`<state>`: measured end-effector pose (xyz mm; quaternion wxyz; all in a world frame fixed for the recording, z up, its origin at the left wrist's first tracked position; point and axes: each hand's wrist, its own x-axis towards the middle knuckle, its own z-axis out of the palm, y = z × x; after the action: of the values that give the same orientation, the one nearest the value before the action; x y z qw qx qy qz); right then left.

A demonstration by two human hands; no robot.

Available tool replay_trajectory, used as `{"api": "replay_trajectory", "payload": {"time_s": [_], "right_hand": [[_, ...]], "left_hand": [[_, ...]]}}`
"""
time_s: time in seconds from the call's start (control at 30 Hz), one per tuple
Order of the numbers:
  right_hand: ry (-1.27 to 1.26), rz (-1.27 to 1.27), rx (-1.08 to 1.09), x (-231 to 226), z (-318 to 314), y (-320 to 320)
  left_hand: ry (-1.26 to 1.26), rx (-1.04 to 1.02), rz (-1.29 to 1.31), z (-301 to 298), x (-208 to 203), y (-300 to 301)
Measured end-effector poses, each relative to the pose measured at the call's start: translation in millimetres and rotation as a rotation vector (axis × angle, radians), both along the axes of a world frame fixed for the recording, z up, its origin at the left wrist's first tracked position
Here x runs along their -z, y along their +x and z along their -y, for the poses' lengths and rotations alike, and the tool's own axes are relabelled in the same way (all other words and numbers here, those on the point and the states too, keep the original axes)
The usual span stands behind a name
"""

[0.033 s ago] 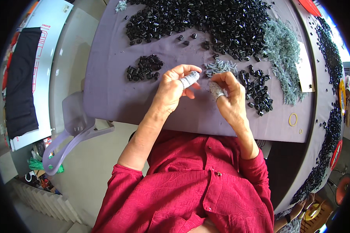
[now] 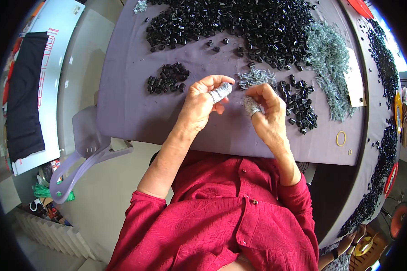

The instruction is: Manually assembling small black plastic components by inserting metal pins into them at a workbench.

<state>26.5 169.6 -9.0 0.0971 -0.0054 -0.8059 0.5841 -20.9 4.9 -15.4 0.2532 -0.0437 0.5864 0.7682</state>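
Note:
My left hand (image 2: 199, 104), its thumb wrapped in whitish tape, hovers over the table's near half. Thumb and index finger come together there, and anything between them is hidden. Just to its right, my right hand (image 2: 270, 113) has a taped thumb pressed toward curled fingers; I cannot make out what they hold. The hands are apart. Beyond them lies a small pile of metal springs (image 2: 256, 78). Small black plastic pieces (image 2: 301, 107) lie beside my right hand, and a cluster of similar black pieces (image 2: 168, 78) sits left of my left hand.
A large heap of black pieces (image 2: 230, 25) covers the far table (image 2: 135, 108), with a big mound of springs (image 2: 328, 58) beside it. A white card (image 2: 355, 81) and rubber band (image 2: 341, 138) lie right. Another person's hand (image 2: 346, 243) shows lower right. A lavender plastic chair (image 2: 88, 131) stands left.

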Motion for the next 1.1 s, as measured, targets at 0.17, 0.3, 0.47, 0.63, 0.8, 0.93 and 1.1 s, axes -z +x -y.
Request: {"api": "replay_trajectory", "payload": {"time_s": [0.17,0.3,0.47,0.63,0.8,0.93,1.1], "right_hand": [[-0.198,-0.023,-0.047,7,4,11],[-0.541,0.124,0.004,2,14,16],[-0.637,0.192,0.014,3,15,20],[-0.500,0.179,0.038,6,14,21],[-0.112,-0.044,0.065,11,13,21],[0.045,-0.104,0.076,2,19,19],[-0.132,0.057,0.135,8,19,21]], "left_hand": [[0.196,-0.020,0.085,-4,4,9],[0.196,-0.011,0.061,-8,3,16],[0.232,-0.041,0.059,-8,7,22],[0.194,-0.046,0.034,-11,11,25],[0.149,-0.062,-0.008,-13,15,32],[0.157,-0.156,-0.053,-12,17,38],[0.233,-0.175,-0.003,-14,17,37]]}}
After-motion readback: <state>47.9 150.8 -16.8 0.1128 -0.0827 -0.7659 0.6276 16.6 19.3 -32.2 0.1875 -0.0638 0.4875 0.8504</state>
